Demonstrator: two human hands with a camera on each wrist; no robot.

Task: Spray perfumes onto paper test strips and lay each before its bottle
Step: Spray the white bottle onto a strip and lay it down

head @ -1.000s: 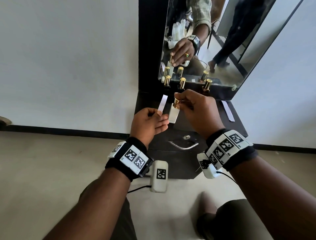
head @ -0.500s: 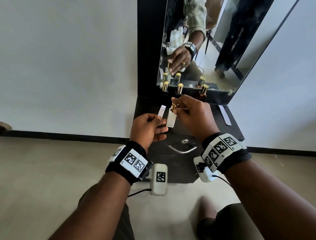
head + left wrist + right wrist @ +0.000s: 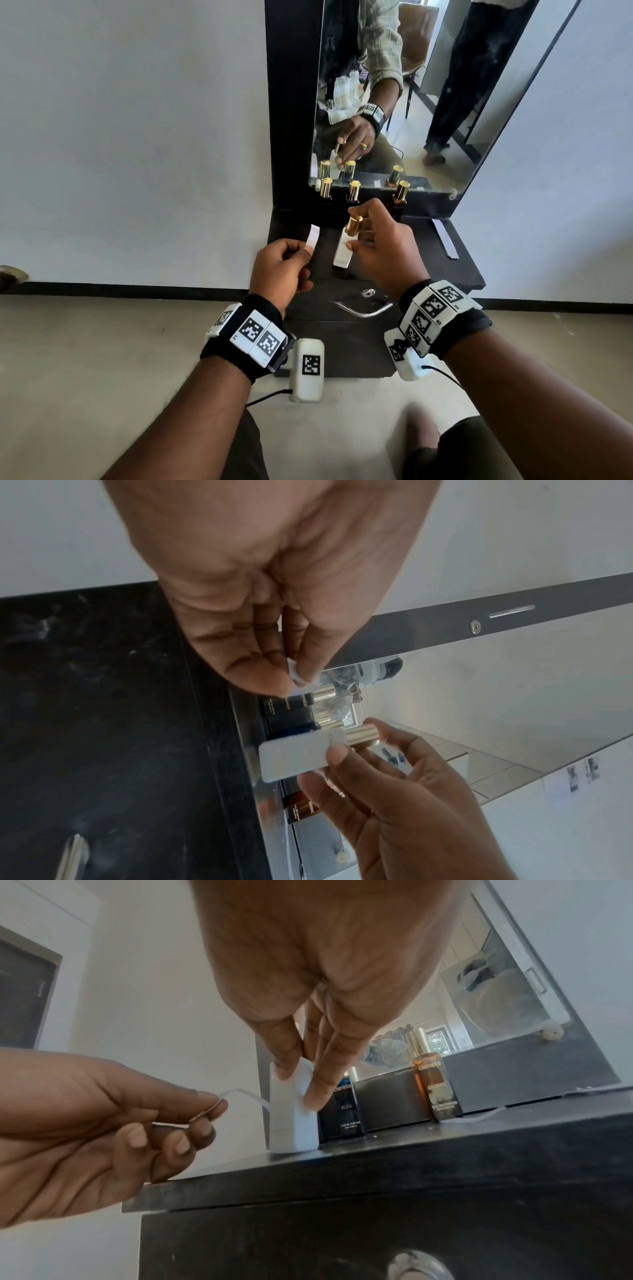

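A white perfume bottle [image 3: 343,253] with a gold cap [image 3: 354,224] is gripped by my right hand [image 3: 359,236], thumb on its side and a finger over the cap. In the right wrist view the white bottle [image 3: 293,1118] has its base at the black dresser top [image 3: 411,1153]. Just left of it, my left hand [image 3: 306,251] pinches the lower end of a white paper strip [image 3: 313,236], which points up and away. The left wrist view shows the strip [image 3: 301,679] above the bottle [image 3: 294,756]. Three gold-capped bottles [image 3: 354,190] stand along the mirror.
Another paper strip [image 3: 445,241] lies on the right part of the dresser top [image 3: 428,270]. The mirror [image 3: 411,102] rises behind the bottles. A blue bottle [image 3: 346,1110] and an amber one [image 3: 435,1088] stand at the back. A drawer handle [image 3: 363,308] sits below the front edge.
Both hands have sunk a little toward the dresser top, still holding the strip and the bottle. The head view has tilted up slightly.
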